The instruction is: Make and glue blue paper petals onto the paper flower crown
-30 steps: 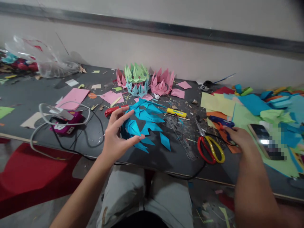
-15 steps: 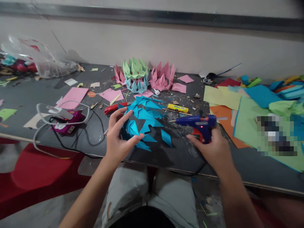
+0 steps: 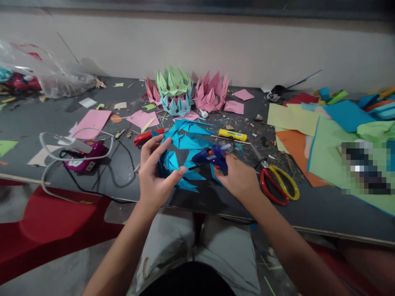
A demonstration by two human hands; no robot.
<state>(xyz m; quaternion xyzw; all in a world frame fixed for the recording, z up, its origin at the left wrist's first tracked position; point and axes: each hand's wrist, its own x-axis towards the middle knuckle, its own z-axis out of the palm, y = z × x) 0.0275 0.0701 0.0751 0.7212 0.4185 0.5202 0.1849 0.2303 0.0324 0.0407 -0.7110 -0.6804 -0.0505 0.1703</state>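
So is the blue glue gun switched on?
Probably on: a small red light glows on the glue gun in the right hand.

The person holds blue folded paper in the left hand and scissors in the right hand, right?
Not quite. The head view shows the right hand holding a blue glue gun, not scissors. The scissors lie on the table beside that hand. The left hand does hold the blue folded paper.

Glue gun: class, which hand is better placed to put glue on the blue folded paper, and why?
Right. The right hand already grips the glue gun, nozzle aimed at the blue folded paper. The left hand is busy pinching that paper by its near edge.
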